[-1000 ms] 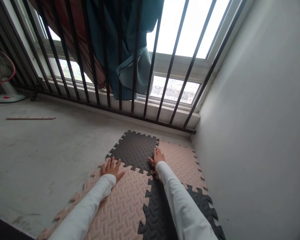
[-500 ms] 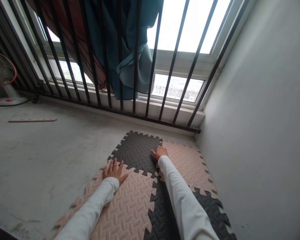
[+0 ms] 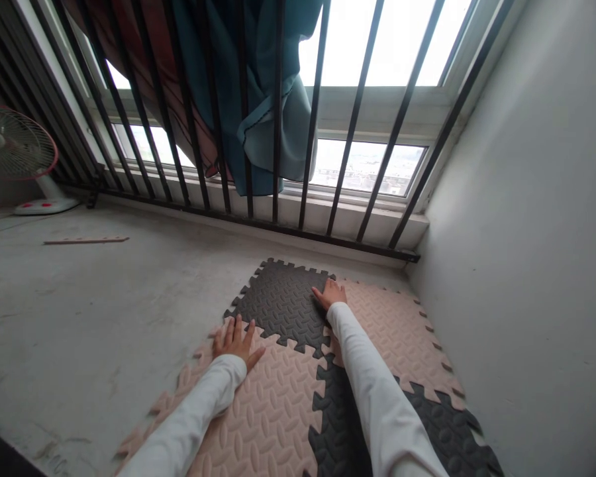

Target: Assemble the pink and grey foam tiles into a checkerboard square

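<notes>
The left hand lies spread on a ridged pink tile. Ahead, a jagged-edged charcoal tile meets the unclenched right hand.

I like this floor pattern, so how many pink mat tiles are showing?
2: the nearer pink tile under the left hand, and the farther pink tile between the right hand and the wall. Others may lie out of view.

Embossed puzzle mats on a dull cement floor
The mats look like matt foam with raised dashes; the railing is dark metal, the curtain soft cloth, the wall smooth and matt, the fan base plastic.
</notes>
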The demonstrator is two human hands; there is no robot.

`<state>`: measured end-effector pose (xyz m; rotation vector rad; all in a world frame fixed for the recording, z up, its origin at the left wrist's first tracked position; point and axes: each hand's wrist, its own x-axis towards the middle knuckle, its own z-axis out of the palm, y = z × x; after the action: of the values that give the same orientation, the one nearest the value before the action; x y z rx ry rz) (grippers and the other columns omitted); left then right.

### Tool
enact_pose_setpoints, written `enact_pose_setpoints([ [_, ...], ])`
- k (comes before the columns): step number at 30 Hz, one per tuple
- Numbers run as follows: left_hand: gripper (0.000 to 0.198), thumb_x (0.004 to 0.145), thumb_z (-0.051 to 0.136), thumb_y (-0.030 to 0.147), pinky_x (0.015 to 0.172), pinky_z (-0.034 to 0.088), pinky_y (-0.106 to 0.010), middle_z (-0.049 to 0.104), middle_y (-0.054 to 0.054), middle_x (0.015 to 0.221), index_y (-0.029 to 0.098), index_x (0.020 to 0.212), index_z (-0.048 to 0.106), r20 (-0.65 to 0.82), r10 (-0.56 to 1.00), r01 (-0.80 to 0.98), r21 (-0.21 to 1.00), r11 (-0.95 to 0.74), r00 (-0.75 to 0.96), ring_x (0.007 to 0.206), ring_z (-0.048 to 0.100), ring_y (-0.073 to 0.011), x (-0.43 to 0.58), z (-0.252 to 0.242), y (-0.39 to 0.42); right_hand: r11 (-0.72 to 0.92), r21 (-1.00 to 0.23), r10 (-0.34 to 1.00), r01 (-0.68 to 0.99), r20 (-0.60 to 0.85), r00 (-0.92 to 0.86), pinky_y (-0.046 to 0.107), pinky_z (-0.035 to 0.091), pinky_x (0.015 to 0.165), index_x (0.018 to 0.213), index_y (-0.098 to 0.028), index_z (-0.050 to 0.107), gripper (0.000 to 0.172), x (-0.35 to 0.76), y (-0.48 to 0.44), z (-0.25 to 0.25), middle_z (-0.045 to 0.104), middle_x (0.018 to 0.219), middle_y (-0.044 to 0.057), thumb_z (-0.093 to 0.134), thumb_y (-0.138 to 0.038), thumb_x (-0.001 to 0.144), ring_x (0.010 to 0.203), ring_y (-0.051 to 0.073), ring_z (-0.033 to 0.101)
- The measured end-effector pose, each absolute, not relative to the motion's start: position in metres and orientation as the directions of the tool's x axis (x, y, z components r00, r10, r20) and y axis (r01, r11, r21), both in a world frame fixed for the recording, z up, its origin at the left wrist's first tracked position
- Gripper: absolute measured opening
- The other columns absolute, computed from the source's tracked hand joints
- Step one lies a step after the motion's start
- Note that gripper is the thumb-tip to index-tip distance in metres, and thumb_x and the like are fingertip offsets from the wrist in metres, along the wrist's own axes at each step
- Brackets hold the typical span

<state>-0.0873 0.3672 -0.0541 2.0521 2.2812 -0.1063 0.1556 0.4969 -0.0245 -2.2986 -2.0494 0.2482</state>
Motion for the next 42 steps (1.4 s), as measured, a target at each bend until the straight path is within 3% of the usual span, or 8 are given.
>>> enact_pose_setpoints([
  [4,0.069,0.068,0.03,0.061,0.097,0.003,-0.049,0.011,-0.006,0.14,0.028,0.129,0.023,-0.108,0.988,0.994,-0.012,0.11,-0.111,0.127,0.004,-0.0259,-0.086,-0.053,0.365,-0.162,-0.182,0.983,0.97,-0.111,0.143,0.036,0.014,0.1,0.131,-0.004,0.009,0.079,0.162,0.51,-0.02,0.004,0.14,0.011,0.018,-0.058,0.075,0.127,0.021,0.003],
  [10,0.07,0.068,0.029,0.062,0.098,0.002,-0.049,0.011,-0.007,0.14,0.028,0.129,0.022,-0.101,0.99,0.995,0.008,0.1,-0.098,0.127,0.004,-0.0267,-0.089,-0.056,0.367,-0.156,-0.136,0.974,0.978,-0.186,0.129,0.043,0.008,0.1,0.131,-0.007,0.01,0.081,0.168,0.521,-0.023,0.008,0.139,0.01,0.019,-0.062,0.072,0.127,0.021,0.001],
  [15,0.071,0.067,0.031,0.062,0.097,0.003,-0.049,0.01,-0.006,0.14,0.029,0.129,0.022,-0.114,0.988,0.994,0.012,0.104,-0.102,0.127,0.004,-0.0263,-0.088,-0.056,0.368,-0.133,-0.224,0.979,0.966,-0.182,0.093,0.048,0.013,0.099,0.131,-0.011,0.013,0.072,0.171,0.501,-0.013,0.01,0.139,0.01,0.016,-0.058,0.076,0.126,0.022,0.007],
  [21,0.069,0.068,0.031,0.06,0.098,0.003,-0.048,0.012,-0.007,0.14,0.029,0.128,0.023,-0.112,0.989,0.993,0.055,0.102,-0.095,0.127,0.004,-0.0262,-0.089,-0.053,0.367,-0.017,-0.238,0.982,0.971,-0.187,-0.029,0.044,0.019,0.099,0.128,-0.017,0.026,0.06,0.17,0.388,0.008,0.025,0.135,0.009,0.036,-0.044,0.076,0.124,0.021,0.019],
  [26,0.066,0.07,0.032,0.058,0.096,0.004,-0.052,0.009,-0.006,0.141,0.031,0.129,0.02,-0.21,0.968,0.988,0.039,0.147,-0.136,0.127,0.004,-0.0268,-0.081,-0.034,0.367,-0.097,-0.291,0.97,0.952,-0.243,0.024,0.038,0.023,0.1,0.127,-0.02,0.03,0.057,0.172,0.246,0.013,0.028,0.134,0.006,0.037,-0.042,0.075,0.123,0.021,0.023],
  [32,0.048,0.077,0.03,0.03,0.093,0.017,-0.052,0.021,-0.007,0.138,0.027,0.125,0.032,-0.247,0.96,0.989,0.03,0.142,-0.131,0.123,0.017,-0.0289,-0.042,-0.007,0.311,-0.287,-0.111,0.897,0.951,-0.381,0.226,0.039,0.027,0.098,0.127,-0.023,0.029,0.06,0.21,0.13,0.011,0.024,0.135,0.005,0.037,-0.043,0.071,0.124,0.021,0.02],
  [36,0.061,0.067,0.047,0.037,0.092,0.026,-0.046,0.022,-0.009,0.137,0.023,0.125,0.034,-0.391,0.92,0.999,0.045,0.015,0.004,0.123,0.019,-0.0298,-0.027,0.0,0.239,-0.385,0.041,0.849,0.922,-0.376,0.372,0.042,0.032,0.093,0.127,-0.022,0.03,0.061,0.232,0.1,0.017,0.029,0.133,0.009,0.039,-0.042,0.07,0.122,0.026,0.024],
  [42,0.07,0.057,0.058,0.04,0.087,0.033,-0.046,0.027,-0.014,0.135,0.023,0.122,0.038,-0.476,0.879,0.999,0.048,-0.004,0.026,0.119,0.026,-0.034,-0.04,0.009,0.173,-0.404,0.09,0.809,0.91,-0.429,0.401,0.044,0.031,0.09,0.128,-0.023,0.028,0.067,0.224,0.087,0.033,0.037,0.127,0.018,0.047,-0.045,0.068,0.117,0.029,0.032],
])
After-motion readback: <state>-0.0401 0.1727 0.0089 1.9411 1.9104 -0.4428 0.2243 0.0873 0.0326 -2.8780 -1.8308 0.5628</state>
